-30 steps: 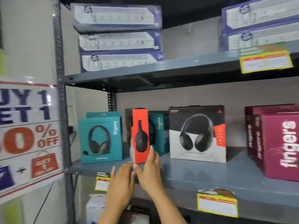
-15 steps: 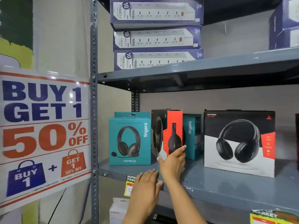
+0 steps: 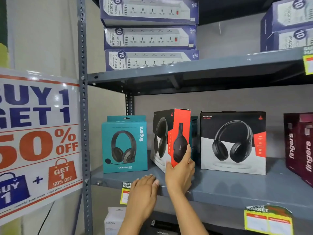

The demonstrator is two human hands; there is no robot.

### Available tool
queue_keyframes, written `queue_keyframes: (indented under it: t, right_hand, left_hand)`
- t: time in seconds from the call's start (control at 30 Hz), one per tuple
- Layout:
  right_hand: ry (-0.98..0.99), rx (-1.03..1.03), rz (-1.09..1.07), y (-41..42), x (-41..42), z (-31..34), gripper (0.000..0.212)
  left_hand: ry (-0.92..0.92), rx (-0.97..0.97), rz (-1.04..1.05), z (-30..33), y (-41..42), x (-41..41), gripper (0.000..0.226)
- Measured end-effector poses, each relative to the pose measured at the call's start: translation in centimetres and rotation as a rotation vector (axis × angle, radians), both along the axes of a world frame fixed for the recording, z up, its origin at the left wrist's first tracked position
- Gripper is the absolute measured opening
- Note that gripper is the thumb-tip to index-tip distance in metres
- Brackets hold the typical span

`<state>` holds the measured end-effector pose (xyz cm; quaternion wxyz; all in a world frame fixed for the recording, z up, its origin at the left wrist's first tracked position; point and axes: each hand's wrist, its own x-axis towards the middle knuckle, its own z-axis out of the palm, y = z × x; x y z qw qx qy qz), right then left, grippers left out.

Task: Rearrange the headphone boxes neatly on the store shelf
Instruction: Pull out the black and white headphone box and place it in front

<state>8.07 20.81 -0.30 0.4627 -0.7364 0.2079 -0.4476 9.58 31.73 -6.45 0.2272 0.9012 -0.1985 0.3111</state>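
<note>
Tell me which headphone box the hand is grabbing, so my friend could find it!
Look at the grey middle shelf, under the stacked purple power-strip boxes. Between the teal box and the front-facing black-and-white box stands the turned box, gripped by the right hand. Only this one is twisted, showing its bright red side.

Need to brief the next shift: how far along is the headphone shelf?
Done: teal fingers box and Rockerz box stand front-facing. In hand: right hand grips the turned black-and-red box; left hand rests at the shelf edge. Left: squaring it.
</note>
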Motion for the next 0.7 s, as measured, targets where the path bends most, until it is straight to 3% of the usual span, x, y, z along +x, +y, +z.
queue_keyframes:
  t: [0.17, 0.27, 0.43, 0.53, 0.7]
  right_hand:
    - [-0.157, 0.092, 0.153, -4.1, -1.8, -0.1, 0.070]
    - [-0.304, 0.112, 0.383, -7.4, -3.3, 0.5, 0.060]
    - [-0.400, 0.178, 0.756, -12.3, -5.6, 0.1, 0.054]
    - [-0.404, 0.178, 0.814, -14.1, -6.5, -0.4, 0.050]
    - [-0.413, 0.219, 0.832, -15.1, -6.8, -1.1, 0.050]
  left_hand:
    - [0.161, -0.484, -0.133, 2.6, -0.8, -0.1, 0.054]
    - [0.195, -0.732, -0.232, 3.5, -1.8, -0.5, 0.064]
    - [0.232, -0.921, -0.319, 3.9, -1.7, -0.9, 0.052]
    - [0.297, -0.993, -0.467, 4.4, -2.0, -1.8, 0.050]
    - [0.280, -0.954, -0.557, 5.0, -2.6, -2.5, 0.044]
